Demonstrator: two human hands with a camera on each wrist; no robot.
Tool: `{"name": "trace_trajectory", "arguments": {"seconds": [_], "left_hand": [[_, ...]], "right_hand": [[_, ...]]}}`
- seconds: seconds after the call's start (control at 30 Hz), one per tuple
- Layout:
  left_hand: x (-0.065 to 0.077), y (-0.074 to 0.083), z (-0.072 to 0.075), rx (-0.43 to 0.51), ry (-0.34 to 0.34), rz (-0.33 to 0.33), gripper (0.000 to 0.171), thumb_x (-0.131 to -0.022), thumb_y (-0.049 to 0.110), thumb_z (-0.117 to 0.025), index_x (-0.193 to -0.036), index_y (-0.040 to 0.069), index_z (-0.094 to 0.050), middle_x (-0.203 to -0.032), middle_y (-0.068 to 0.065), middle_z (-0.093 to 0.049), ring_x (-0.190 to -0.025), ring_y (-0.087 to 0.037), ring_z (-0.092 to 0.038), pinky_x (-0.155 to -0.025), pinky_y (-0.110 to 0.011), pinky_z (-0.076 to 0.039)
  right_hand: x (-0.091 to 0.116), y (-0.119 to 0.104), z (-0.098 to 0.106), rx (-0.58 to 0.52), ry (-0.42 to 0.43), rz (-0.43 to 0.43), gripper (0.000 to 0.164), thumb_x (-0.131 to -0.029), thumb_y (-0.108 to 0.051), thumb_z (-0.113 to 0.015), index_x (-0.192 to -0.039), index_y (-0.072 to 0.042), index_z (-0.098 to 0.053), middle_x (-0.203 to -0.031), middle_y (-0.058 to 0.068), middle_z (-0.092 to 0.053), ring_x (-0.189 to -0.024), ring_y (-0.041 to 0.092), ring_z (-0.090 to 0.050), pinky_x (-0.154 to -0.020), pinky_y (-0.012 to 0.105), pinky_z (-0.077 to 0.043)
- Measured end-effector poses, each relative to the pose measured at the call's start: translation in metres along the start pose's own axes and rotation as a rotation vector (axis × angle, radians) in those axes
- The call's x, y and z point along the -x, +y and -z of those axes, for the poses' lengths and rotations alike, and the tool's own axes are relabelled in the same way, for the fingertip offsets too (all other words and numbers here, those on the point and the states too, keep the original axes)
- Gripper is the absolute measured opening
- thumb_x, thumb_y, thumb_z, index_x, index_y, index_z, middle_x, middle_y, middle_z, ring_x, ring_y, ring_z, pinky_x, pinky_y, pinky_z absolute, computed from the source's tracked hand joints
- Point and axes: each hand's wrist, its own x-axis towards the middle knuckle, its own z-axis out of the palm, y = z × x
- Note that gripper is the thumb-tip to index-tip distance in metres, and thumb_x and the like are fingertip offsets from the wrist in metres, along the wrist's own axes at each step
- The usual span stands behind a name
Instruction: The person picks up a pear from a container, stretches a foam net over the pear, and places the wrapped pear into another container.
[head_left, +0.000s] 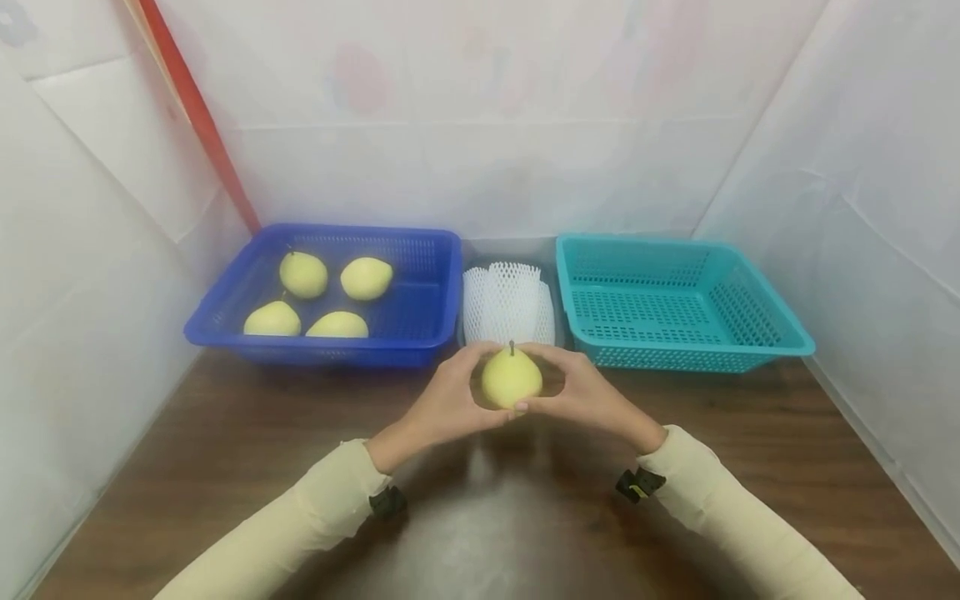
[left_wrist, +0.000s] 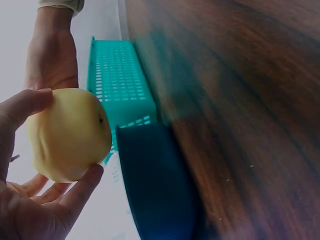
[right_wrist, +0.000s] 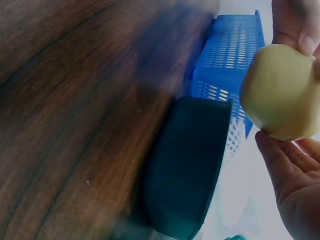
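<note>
One yellow-green pear point(head_left: 512, 382) is held up between both hands, its stem pointing upward in the head view. My left hand point(head_left: 448, 398) grips it from the left, thumb and fingers curved round its side. From the right, my right hand point(head_left: 583, 395) holds the same pear, and the two thumbs meet at its near side. In the left wrist view the pear point(left_wrist: 70, 135) shows its smooth side and a small dark spot at the blossom end. The right wrist view has the pear point(right_wrist: 280, 92) with fingertips against its lower edge.
A blue basket point(head_left: 322, 343) at left holds several pears. White foam net sleeves point(head_left: 502, 304) lie in a dark bin point(right_wrist: 190, 160) at the middle. A teal basket point(head_left: 675, 354) stands right. White sheeting point(head_left: 480, 175) encloses the wooden table point(head_left: 247, 442).
</note>
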Motion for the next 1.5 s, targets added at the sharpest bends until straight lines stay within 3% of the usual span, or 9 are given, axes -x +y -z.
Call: {"name": "trace_trajectory", "arguments": {"seconds": [0.33,0.6,0.8,1.3,1.5], "left_hand": [[0.003,-0.009,-0.007,-0.035,-0.088,0.085,0.067,-0.063,0.023,-0.088,-0.117,0.003,-0.053,-0.110,-0.005,-0.060,-0.097,-0.016,-0.056,-0.080,-0.035,-0.051],[0.004,-0.019,-0.015,-0.083,-0.152,0.160,0.068,-0.062,0.026,-0.089,-0.116,0.006,-0.053,-0.106,-0.002,-0.059,-0.092,-0.014,-0.056,-0.076,-0.029,-0.049],[0.005,-0.024,-0.021,-0.125,-0.179,0.173,0.070,-0.059,0.025,-0.090,-0.115,0.005,-0.052,-0.104,-0.003,-0.059,-0.089,-0.016,-0.056,-0.075,-0.030,-0.049],[0.009,-0.024,-0.024,-0.127,-0.168,0.173,0.067,-0.056,0.017,-0.092,-0.105,0.007,-0.047,-0.100,-0.004,-0.051,-0.088,-0.018,-0.052,-0.076,-0.032,-0.048],[0.013,-0.027,-0.027,-0.140,-0.180,0.163,0.069,-0.054,0.013,-0.092,-0.105,0.006,-0.046,-0.102,-0.006,-0.050,-0.090,-0.019,-0.052,-0.078,-0.032,-0.048]], "right_hand": [[-0.003,0.014,-0.004,0.153,-0.079,0.020,0.067,-0.074,-0.038,-0.081,-0.131,-0.018,-0.055,-0.128,-0.008,-0.057,-0.117,0.010,-0.052,-0.098,0.035,-0.042],[-0.003,0.023,-0.008,0.234,-0.120,0.012,0.065,-0.074,-0.041,-0.081,-0.128,-0.014,-0.056,-0.120,-0.006,-0.060,-0.109,0.009,-0.054,-0.096,0.037,-0.044],[-0.002,0.027,-0.013,0.264,-0.137,-0.005,0.063,-0.072,-0.040,-0.082,-0.123,-0.014,-0.057,-0.113,-0.007,-0.060,-0.101,0.009,-0.054,-0.091,0.034,-0.046],[-0.002,0.024,-0.014,0.360,-0.153,0.053,0.069,-0.071,-0.032,-0.084,-0.127,-0.007,-0.052,-0.118,0.001,-0.058,-0.106,0.012,-0.053,-0.091,0.033,-0.047],[-0.001,0.021,-0.011,0.383,-0.226,0.032,0.071,-0.072,-0.024,-0.084,-0.130,-0.004,-0.048,-0.121,0.005,-0.056,-0.109,0.014,-0.052,-0.094,0.034,-0.045]]}}
